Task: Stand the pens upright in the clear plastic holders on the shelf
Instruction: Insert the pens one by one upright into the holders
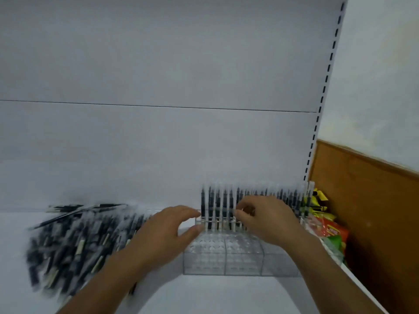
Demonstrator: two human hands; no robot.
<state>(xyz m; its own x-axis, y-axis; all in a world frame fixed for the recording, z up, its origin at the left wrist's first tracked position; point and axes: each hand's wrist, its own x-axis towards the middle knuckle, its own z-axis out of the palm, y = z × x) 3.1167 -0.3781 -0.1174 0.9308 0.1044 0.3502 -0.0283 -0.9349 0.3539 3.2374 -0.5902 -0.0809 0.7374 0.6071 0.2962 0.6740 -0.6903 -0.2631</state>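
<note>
Dozens of loose pens (77,241): lying in a blurred heap on the white shelf (204,295), left of the holders, with dark barrels and pale parts pointing many ways; the left forearm crosses over the heap's right edge.
clear plastic holders (226,254): standing side by side on the shelf right of the heap, each a see-through block with a grid of small cells on top; their right end sits near the shelf's right edge.
standing pens (283,198): upright in one line along the back cells of the holders, close together, running from the left end to the right end.
left hand (167,225): at the left end of the holders; fingers (190,211) fairly straight and relaxed, thumb spread apart from them, tips touching the holder's back corner beside the first upright pen.
right hand (267,220): over the middle of the holders; fingers (243,211) curled, tips closed in a pinch on one upright pen (237,197) in the back line, though blur hides the exact contact.
back panel (158,137): plain white behind the shelf, with a slotted upright (326,75) along its right side.
snack packets (333,232): red, green and yellow, just right of the shelf, against a brown wooden panel (374,211).
</note>
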